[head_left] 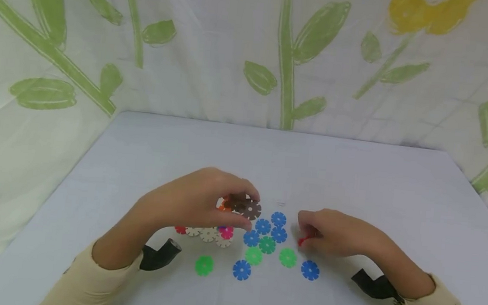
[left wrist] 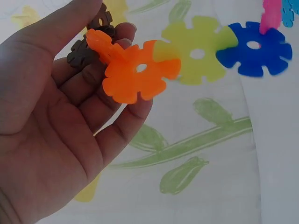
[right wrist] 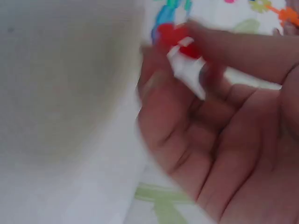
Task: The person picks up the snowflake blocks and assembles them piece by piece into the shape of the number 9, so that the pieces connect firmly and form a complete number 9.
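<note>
My left hand [head_left: 205, 197] pinches a joined chain of notched plastic discs at its brown disc [head_left: 251, 210]. In the left wrist view the chain runs on from an orange disc [left wrist: 140, 70] to a yellow disc [left wrist: 196, 51] and a blue disc [left wrist: 254, 49]; its pink part is cut by the frame's edge. My right hand [head_left: 341, 231] holds a red disc [right wrist: 175, 37] between thumb and fingers, blurred in the right wrist view. Between the hands lie several loose blue discs [head_left: 262, 227] and a teal disc [head_left: 267, 245], just right of the left fingertips.
Loose green discs [head_left: 204, 265] and more blue discs [head_left: 241, 270] lie nearer the front. White discs [head_left: 208, 235] sit below the left hand, beside a red one. The white table [head_left: 355, 172] ends at a flower-patterned cloth [head_left: 216, 72] behind. A black wrist mount [head_left: 161, 256] hangs under each forearm.
</note>
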A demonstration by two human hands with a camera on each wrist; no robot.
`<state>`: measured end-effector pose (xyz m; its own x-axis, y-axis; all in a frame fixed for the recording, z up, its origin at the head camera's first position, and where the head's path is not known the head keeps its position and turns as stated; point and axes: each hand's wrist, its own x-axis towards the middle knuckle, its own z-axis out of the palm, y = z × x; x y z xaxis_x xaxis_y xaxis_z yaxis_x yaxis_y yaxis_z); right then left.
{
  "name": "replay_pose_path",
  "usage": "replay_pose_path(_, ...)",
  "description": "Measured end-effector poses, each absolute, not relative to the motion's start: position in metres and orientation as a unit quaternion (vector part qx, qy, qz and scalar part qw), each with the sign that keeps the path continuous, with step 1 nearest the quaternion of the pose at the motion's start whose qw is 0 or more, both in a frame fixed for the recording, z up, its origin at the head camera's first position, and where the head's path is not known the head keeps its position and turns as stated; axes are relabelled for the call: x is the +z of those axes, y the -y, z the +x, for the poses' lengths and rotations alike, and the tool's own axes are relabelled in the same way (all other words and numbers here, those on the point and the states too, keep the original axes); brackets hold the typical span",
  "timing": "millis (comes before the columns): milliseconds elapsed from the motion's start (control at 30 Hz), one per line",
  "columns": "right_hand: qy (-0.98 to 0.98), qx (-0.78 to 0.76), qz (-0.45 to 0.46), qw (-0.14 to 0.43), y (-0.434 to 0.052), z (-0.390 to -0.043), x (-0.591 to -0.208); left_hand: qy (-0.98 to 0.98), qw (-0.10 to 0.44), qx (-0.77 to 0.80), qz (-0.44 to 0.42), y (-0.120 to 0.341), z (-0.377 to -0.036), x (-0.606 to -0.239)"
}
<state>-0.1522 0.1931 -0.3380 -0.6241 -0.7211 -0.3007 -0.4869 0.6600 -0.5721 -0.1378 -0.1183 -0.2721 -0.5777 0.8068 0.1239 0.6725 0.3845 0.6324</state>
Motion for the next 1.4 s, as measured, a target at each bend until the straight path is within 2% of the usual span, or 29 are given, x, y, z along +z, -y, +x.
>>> replay_pose_path(67, -0.84, -0.291, -0.371, 0.267, -0.194, -0.152, -0.331, -0.82, 0.102, 0.339, 0.451, 0.117, -0.138, -0.274)
replay_pose_path(133, -0.803, -0.36, -0.409, 0.242, -0.191, -0.151, -0.324, -0.814, 0.105, 0.349, 0.452, 0.114, -0.139, -0.275)
replay_pose_path(300, -0.74, -0.461, -0.484, 0.073, -0.175, -0.144, -0.307, -0.804, 0.105, 0.363, 0.459, 0.109, -0.14, -0.279)
replay_pose_path(367, -0.735, -0.475, -0.483, 0.042, -0.168, -0.142, -0.303, -0.803, 0.095, 0.364, 0.462, 0.108, -0.139, -0.28)
replay_pose_path(667, -0.748, -0.471, -0.467, 0.009, -0.156, -0.138, -0.299, -0.82, 0.084, 0.35, 0.444, 0.106, -0.138, -0.283)
replay_pose_path(1133, -0.79, -0.391, -0.468, -0.062, -0.147, -0.129, -0.292, -0.821, 0.115, 0.358, 0.43, 0.102, -0.135, -0.286)
replay_pose_path(1400, -0.802, -0.371, -0.463, -0.073, -0.144, -0.125, -0.292, -0.821, 0.092, 0.348, 0.443, 0.101, -0.131, -0.286)
